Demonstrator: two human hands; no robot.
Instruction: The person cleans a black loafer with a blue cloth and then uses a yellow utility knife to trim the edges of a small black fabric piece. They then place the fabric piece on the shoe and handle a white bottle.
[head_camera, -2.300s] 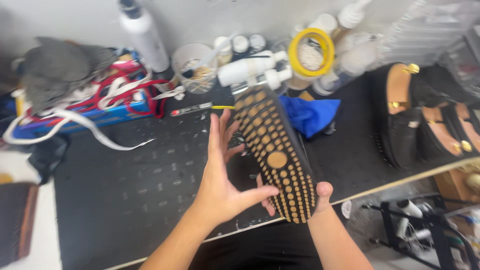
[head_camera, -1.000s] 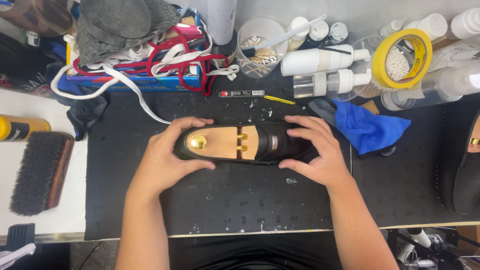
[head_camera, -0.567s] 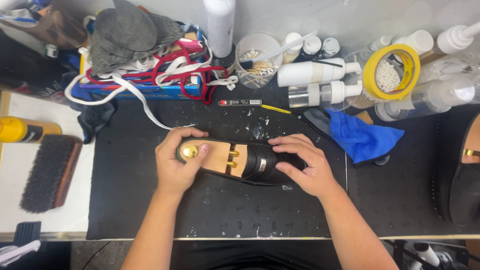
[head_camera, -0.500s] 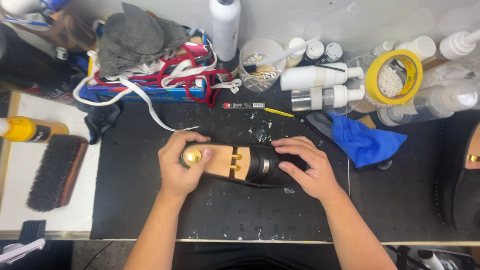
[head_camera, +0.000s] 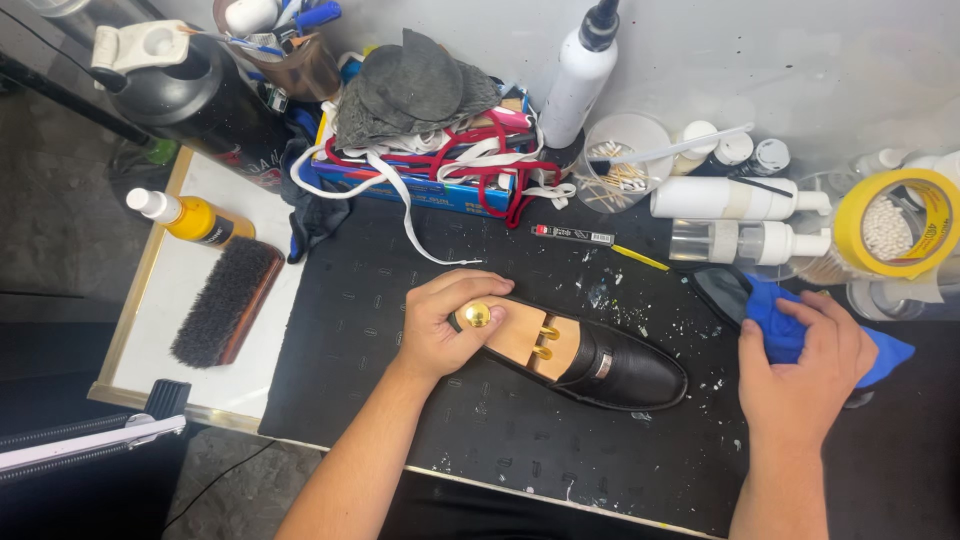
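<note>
Steadying one black loafer (head_camera: 610, 368) on the dark work mat (head_camera: 350, 400), the left hand (head_camera: 440, 322) curls its fingers around the heel end, closed about the brass knob of the wooden shoe tree (head_camera: 520, 338) that fills the shoe. The loafer lies near the middle of the mat, toe pointing right, sole down. Well to its right, the right hand (head_camera: 800, 360) lies palm-down on a blue cloth (head_camera: 780, 325), fingers bent and pressing into the fabric as if gathering it, though whether they have truly pinched it I cannot tell. To my eye the step in hand is taking up the cloth while the shoe is held still; the next move would call for a firm pinch on the cloth and bringing it over to the leather without letting the heel slip. Counted: one shoe, one shoe tree, one blue cloth, one bristle brush (head_camera: 225, 300) on the white board at left, two clear-and-white pump bottles (head_camera: 745, 220) lying at the far right.
</note>
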